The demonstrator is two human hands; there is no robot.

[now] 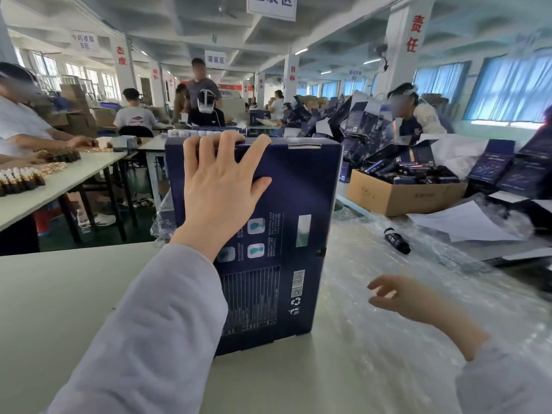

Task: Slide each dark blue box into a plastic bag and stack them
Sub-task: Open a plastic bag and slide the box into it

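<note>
Head view: a dark blue cardboard box (298, 186) stands on end on the pale table (59, 288). Left hand (222, 186) lies spread on it, fingertips hooked over the top. Right hand (400, 297) hangs loosely curled, empty. Box looks stiff and light; grab its edges.

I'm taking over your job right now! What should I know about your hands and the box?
Left hand: holds the dark blue box upright on the table, fingers hooked over its top edge.
Right hand: open and holding nothing, over the clear plastic bags spread to the right of the box.
Done: this box looks unbagged, and no finished stack is in view.
Left: take a bag, slide the box in, then stack it.
</note>
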